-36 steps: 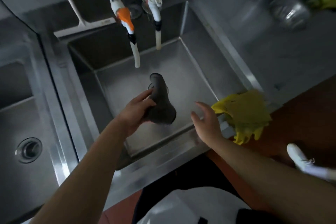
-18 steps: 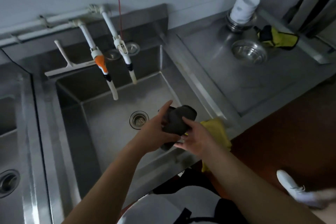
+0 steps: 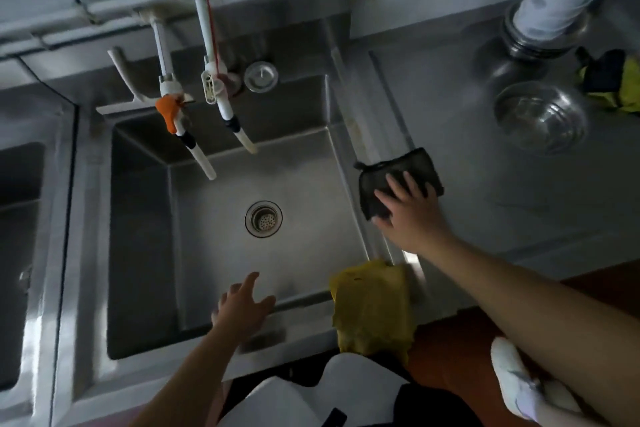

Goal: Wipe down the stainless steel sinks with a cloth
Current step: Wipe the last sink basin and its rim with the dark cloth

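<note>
Pressing dark cloth (image 3: 398, 177) flat, right hand (image 3: 412, 215) fingers straight | left hand (image 3: 242, 305) fingers relaxed over sink (image 3: 214, 253)

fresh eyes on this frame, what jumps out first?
The right hand pressing a dark cloth flat on the steel counter just right of the sink basin. Next, a yellow cloth draped over the basin's near right corner, and the left hand open over the near rim, holding nothing.

Dim, cool indoor light. Soft sheen streaks the brushed stainless steel sink rim (image 3: 65, 305), brightest at lower left. The basin's left wall lies in shadow. Mild motion blur softens everything, and wide-angle distortion bends the edges.
</note>
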Demonstrator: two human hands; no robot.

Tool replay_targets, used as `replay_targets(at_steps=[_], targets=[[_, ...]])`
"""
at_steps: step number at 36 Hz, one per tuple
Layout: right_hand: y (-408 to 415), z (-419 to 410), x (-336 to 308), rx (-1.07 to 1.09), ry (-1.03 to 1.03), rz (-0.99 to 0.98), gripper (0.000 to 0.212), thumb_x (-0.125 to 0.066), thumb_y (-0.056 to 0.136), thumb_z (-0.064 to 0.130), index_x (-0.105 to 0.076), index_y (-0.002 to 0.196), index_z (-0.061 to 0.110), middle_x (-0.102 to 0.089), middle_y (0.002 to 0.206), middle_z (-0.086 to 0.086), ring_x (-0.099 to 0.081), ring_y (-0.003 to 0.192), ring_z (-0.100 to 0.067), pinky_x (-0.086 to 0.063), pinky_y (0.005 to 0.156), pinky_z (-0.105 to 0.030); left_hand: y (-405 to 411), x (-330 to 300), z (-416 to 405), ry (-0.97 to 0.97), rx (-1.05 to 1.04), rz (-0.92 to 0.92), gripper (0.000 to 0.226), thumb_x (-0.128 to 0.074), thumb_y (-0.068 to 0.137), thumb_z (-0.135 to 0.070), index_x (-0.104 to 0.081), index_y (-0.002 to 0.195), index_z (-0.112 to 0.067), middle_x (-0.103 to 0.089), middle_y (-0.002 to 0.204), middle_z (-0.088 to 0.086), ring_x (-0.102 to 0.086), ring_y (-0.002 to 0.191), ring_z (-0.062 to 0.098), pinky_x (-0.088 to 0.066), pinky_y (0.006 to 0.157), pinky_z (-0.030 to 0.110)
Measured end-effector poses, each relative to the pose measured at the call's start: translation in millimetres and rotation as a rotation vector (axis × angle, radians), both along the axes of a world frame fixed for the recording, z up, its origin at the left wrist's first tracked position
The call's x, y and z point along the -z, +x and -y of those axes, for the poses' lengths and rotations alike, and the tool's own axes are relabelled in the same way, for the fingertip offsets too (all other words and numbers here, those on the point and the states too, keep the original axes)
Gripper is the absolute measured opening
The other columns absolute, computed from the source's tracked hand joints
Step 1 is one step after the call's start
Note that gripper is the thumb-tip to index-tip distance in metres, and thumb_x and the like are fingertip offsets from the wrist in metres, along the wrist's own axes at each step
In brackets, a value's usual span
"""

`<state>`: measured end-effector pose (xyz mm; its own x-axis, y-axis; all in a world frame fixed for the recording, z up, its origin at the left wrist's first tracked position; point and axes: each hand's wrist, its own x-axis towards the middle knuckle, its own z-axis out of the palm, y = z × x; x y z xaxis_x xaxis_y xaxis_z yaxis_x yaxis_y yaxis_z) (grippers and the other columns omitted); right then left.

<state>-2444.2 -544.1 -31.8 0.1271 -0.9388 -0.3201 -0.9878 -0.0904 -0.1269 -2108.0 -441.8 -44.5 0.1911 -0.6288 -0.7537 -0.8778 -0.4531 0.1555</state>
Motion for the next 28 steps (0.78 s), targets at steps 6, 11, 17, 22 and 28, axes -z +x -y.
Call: replay_targets(at_steps=[6,11,17,22,28], targets=[[-12.2,15.8,35.6,-0.074,0.070,-0.007,0.077,-0.027,0.095,0.069,0.010,0.156,0.039,0.024,0.165,0.007,0.026,0.150,-0.028,-0.003,0.120,-0.061,1.4,12.2,-25.4,0.014,-0.006,0.077,0.066,-0.044,0.096,-0.063,-0.020,0.154,-0.044,-0.032,0.159,-0.001,-0.029,0.145,0.029,-0.027,0.116,0.046],[6.0,103.0,34.0,-0.012,0.077,0.042,0.074,-0.033,0.097,0.064,-0.002,0.158,0.037,0.015,0.167,0.007,0.018,0.152,-0.029,-0.005,0.119,-0.063,0.2,22.7,-34.4,0.023,-0.050,0.097,0.057,-0.041,0.098,-0.058,-0.026,0.152,-0.046,-0.030,0.160,-0.006,-0.024,0.148,0.022,-0.018,0.118,0.043],[31.9,227.5,22.6,0.039,0.144,0.047,0.079,-0.048,0.095,0.060,-0.007,0.158,0.035,0.011,0.167,0.005,0.015,0.152,-0.032,-0.010,0.118,-0.065,-0.3,29.5,-28.5,0.056,-0.092,0.080,0.057,-0.046,0.097,-0.054,-0.027,0.150,-0.050,-0.026,0.161,-0.008,-0.025,0.148,0.020,-0.015,0.119,0.046],[46.5,271.9,14.6,0.086,0.164,0.037,0.075,-0.054,0.095,0.051,-0.014,0.157,0.034,0.006,0.167,0.004,0.008,0.153,-0.035,-0.015,0.117,-0.065,1.5,30.0,-27.4,0.070,-0.104,0.081,0.057,-0.047,0.096,-0.055,-0.028,0.149,-0.050,-0.027,0.160,-0.009,-0.030,0.146,0.020,-0.018,0.118,0.044],[47.1,243.5,16.9,0.080,0.063,0.014,0.063,-0.048,0.100,0.038,-0.021,0.157,0.029,-0.005,0.166,0.000,0.001,0.151,-0.037,-0.022,0.114,-0.066,3.2,27.0,-26.3,0.053,-0.090,0.066,0.052,-0.048,0.097,-0.054,-0.033,0.146,-0.050,-0.033,0.156,-0.012,-0.039,0.140,0.014,-0.024,0.113,0.040]])
